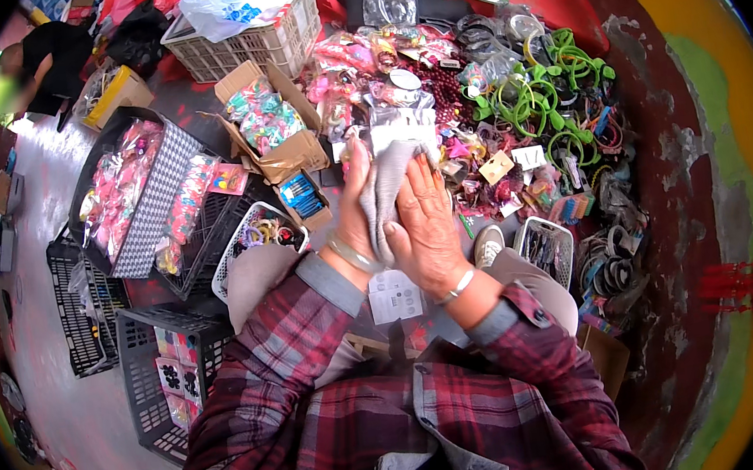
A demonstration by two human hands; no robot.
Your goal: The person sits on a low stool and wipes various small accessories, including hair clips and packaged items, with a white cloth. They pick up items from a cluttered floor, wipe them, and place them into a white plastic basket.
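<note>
A folded grey cloth [383, 193] is pressed between my two palms in front of my body. My left hand [355, 214], with a pale bangle at the wrist, lies along the cloth's left side, its fingers pointing away from me. Against the right side rests my right hand [429, 229], fingers stretched and thumb toward the cloth; a silver bangle circles that wrist. Just beyond the fingertips sits a heap of bagged hair accessories [398, 90]. Below the hands a white printed sheet [395, 295] lies between my knees.
Green hoop headbands [523, 100] pile up at the right, near a white basket [544, 240]. At the left stand a cardboard box [293, 157] of packets, a checkered bin [153, 203], and black crates [148, 378]. A beige crate [282, 38] is behind. Another person [55, 62] is far left.
</note>
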